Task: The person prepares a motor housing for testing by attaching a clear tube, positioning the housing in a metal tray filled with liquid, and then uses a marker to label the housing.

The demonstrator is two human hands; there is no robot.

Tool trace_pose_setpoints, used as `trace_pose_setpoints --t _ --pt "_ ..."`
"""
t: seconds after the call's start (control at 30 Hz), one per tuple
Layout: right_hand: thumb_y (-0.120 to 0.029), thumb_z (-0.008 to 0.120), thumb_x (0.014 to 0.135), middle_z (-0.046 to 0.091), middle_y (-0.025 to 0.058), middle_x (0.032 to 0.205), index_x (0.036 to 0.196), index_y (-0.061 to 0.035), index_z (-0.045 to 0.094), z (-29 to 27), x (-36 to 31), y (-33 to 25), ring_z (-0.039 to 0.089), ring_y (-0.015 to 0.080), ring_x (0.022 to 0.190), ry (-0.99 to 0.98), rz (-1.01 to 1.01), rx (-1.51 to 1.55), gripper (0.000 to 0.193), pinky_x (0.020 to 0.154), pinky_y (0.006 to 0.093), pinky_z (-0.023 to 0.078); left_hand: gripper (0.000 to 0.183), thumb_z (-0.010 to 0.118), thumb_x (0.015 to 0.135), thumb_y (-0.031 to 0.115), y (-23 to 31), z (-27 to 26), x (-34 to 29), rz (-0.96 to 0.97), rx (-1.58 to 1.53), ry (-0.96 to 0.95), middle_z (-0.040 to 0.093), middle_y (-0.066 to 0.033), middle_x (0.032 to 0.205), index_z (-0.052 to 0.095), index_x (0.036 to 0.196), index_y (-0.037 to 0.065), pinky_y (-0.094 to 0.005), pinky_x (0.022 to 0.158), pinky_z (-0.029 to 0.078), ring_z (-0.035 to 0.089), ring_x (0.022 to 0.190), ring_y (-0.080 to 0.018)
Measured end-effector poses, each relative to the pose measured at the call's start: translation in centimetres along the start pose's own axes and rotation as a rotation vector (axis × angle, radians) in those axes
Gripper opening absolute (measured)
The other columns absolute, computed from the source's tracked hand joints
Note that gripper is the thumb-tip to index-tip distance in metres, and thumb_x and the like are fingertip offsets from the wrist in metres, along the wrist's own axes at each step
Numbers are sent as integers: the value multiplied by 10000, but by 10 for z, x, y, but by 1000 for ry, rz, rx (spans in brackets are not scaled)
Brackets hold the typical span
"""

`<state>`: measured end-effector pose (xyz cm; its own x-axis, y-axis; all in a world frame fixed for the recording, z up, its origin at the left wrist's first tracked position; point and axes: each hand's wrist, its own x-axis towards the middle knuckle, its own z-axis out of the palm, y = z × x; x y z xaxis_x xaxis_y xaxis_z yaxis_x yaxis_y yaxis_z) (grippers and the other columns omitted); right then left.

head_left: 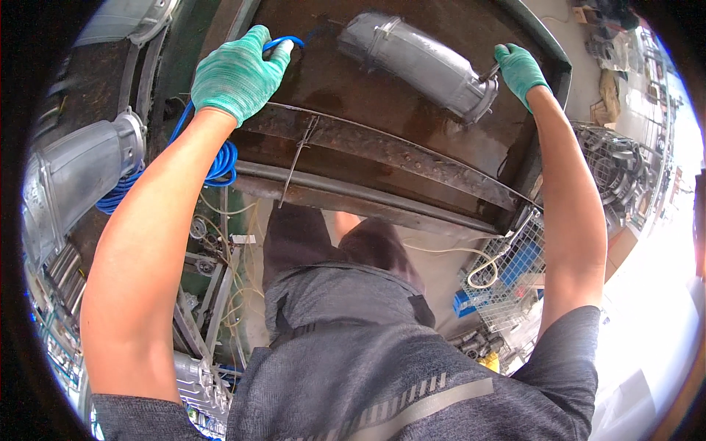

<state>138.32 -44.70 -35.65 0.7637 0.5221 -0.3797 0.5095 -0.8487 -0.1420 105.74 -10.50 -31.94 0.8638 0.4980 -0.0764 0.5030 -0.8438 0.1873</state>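
Note:
A grey metal cylindrical housing with flanged ends lies slanted in a dark, wet metal tank. My left hand, in a green knit glove, is closed around a thin blue hose left of the housing, apart from it. The hose's far end is hard to make out. My right hand, gloved alike, pinches a small metal piece at the housing's right, flanged end. What that piece is I cannot tell. A thin metal rod hangs over the tank's near ledge.
Coiled blue hose hangs left of the tank under my forearm. Another grey housing stands at the left. A wire mesh basket sits below right, near a pale looped tube. Metal parts lie piled at the right.

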Motion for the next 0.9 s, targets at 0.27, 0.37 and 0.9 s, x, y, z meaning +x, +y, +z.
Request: trace_pose_setpoints --t 0.27,0.37,0.9 --pt "-364 442 1022 683 250 971 950 -25 698 -51 -46 -31 621 469 954 77 -84 -117 431 863 498 500 380 632 968 467 -10 8 2 11 -325 266 676 -197 776 670 925 92 -478 660 512 658 730 -412" --pt "-332 443 1013 678 248 921 900 -18 685 -79 -67 -23 624 463 909 81 -65 -107 413 831 496 496 383 647 975 418 -21 -10 0 -13 -640 362 594 -185 702 644 874 48 -441 647 464 533 622 -344" --pt "-313 510 1013 519 70 578 758 -4 604 -143 -218 -93 502 151 506 -177 23 291 411 509 349 448 162 576 1040 186 -125 -162 -151 -229 -1447 453 434 33 655 617 908 102 -267 489 379 414 543 -87"
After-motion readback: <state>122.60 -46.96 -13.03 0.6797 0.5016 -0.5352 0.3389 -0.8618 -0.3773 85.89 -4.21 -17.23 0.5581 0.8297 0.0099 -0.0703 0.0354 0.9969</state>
